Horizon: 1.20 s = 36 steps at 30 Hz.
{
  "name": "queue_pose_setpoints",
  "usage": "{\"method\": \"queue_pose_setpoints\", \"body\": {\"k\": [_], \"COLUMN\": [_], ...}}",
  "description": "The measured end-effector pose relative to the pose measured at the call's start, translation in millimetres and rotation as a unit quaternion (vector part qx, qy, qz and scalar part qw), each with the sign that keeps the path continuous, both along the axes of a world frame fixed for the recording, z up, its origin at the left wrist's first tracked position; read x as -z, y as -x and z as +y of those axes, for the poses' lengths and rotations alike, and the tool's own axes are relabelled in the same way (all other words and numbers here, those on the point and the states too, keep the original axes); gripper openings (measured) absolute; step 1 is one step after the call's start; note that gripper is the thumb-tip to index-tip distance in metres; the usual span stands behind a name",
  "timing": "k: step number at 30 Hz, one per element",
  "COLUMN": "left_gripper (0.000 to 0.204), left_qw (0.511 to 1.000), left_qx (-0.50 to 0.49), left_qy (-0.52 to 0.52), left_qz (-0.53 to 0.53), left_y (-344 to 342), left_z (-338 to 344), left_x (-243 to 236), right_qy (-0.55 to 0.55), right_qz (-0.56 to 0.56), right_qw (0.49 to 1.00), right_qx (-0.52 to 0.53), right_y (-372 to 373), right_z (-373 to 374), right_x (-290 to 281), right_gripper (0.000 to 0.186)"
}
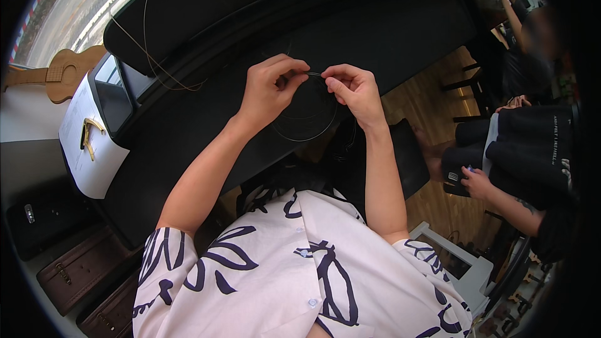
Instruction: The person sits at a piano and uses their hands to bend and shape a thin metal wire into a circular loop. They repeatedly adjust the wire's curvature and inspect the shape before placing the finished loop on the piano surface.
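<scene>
Pinching the wire (305,140) thumb-to-finger, our left hand (272,84) and right hand (354,91) sit close but apart above the table (388,31), likely because something this thin and springy needs fingertip control. It loops back toward us by the near edge. We've got the capo (92,139) on the paper (78,150) at the left end, probably so it's out of the way.

The left hand (268,92) and the right hand (355,92) pinch a thin looped wire (302,141) between thumbs and fingers, the loop hanging over the edge of a black table (413,31). To the left, a gold-coloured clamp (89,148) lies on white paper (78,172) near a wooden guitar-shaped piece (67,75), with another loose wire (146,31) curving nearby. A co-worker's hand (477,183) shows at the right.
</scene>
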State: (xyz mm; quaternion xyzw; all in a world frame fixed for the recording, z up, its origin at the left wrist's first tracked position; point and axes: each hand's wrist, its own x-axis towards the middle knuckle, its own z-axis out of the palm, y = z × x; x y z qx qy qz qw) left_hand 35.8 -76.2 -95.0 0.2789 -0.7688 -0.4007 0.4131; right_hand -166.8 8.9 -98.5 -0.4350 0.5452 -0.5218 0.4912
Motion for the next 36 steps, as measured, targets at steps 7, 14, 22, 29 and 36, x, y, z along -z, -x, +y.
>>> {"method": "queue_pose_setpoints", "body": {"k": [7, 14, 22, 29, 36], "left_gripper": [0.011, 0.012, 0.016, 0.024, 0.029], "left_qw": [1.0, 0.998, 0.98, 0.95, 0.886], "left_qx": [-0.002, 0.049, 0.176, 0.288, 0.321], "left_qy": [0.022, 0.009, -0.095, -0.115, -0.242], "left_qz": [-0.012, -0.033, -0.021, 0.045, 0.233], "left_y": [0, -4, -7, -44, -97], "left_z": [-1, 1, 5, 12, -12], "left_x": [-2, -4, -19, -126, -174], "right_qy": [0.032, 0.008, 0.019, 0.177, 0.186], "right_qz": [0.012, 0.016, 0.021, -0.098, -0.122], "right_qw": [0.999, 1.0, 0.995, 0.963, 0.935], "right_qx": [-0.008, 0.018, 0.093, 0.179, 0.275], "right_y": [-3, 11, 52, 114, 156], "right_z": [4, 20, 71, 124, 154], "right_x": [-1, -9, -43, -38, -30], "right_gripper": [0.011, 0.009, 0.005, 0.016, 0.025]}}
